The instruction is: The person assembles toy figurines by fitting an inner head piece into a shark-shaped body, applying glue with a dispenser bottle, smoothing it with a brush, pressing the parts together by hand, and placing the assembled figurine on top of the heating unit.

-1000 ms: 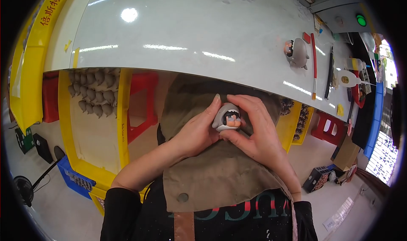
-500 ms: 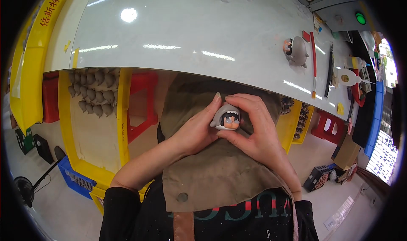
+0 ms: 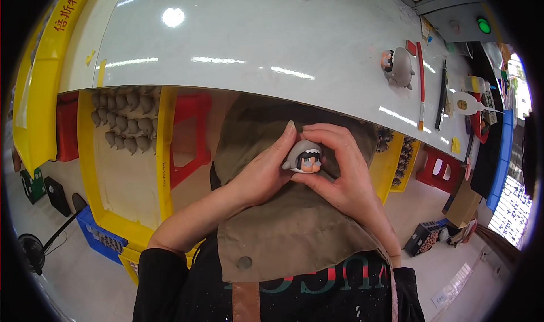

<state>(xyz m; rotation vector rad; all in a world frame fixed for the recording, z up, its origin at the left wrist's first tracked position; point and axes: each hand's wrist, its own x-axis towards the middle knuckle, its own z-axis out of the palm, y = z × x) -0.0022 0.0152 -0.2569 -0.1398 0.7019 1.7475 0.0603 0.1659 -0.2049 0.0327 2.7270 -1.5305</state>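
Observation:
Above my lap, a small grey shark figurine [image 3: 306, 155] with a black-haired face in its white-toothed mouth is held between both hands. My left hand [image 3: 266, 172] is closed on its left side, thumb pointing up along it. From the right, my right hand [image 3: 343, 160] grips it with the index finger at the top and the thumb beneath. The figurine's face points toward me, tilted slightly right. A second shark figurine [image 3: 401, 68] lies on the table at the right, away from my hands.
The white table [image 3: 226, 39] spans the front. A red-handled brush [image 3: 421, 84], a black pen-like tool [image 3: 442, 98] and a white squeeze bottle [image 3: 464, 103] lie on its right. At left, a yellow crate [image 3: 124, 192] holds several grey pieces. A red stool [image 3: 187, 135] stands beside it.
The figurine has turned very slightly in my fingers, its face tipping a little downward. Both hands stay in nearly the same place.

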